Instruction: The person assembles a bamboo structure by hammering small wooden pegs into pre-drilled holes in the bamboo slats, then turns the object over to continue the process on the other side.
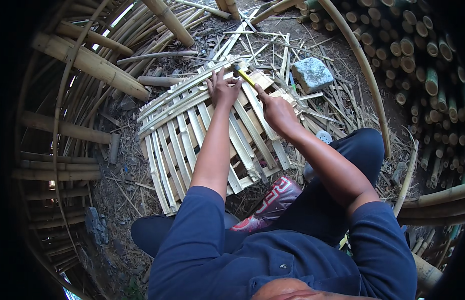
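A panel of split bamboo slats [185,131] lies on the ground in front of my folded legs, long strips laid crosswise over one another. My left hand [224,91] rests on its far part, fingers spread over a cross strip; whether a small thing sits between thumb and forefinger is too small to tell. The yellow handle of a hammer [246,77] is gripped in my right hand [277,110], forefinger stretched along it. Its dark head is just beyond my left fingers, close to the strip.
A pale stone block [312,75] sits right of the panel among loose bamboo offcuts [337,107]. Cut bamboo poles [407,47] are stacked at the far right. Thick bamboo poles [92,67] run along the left. A red printed bag [275,200] lies by my legs.
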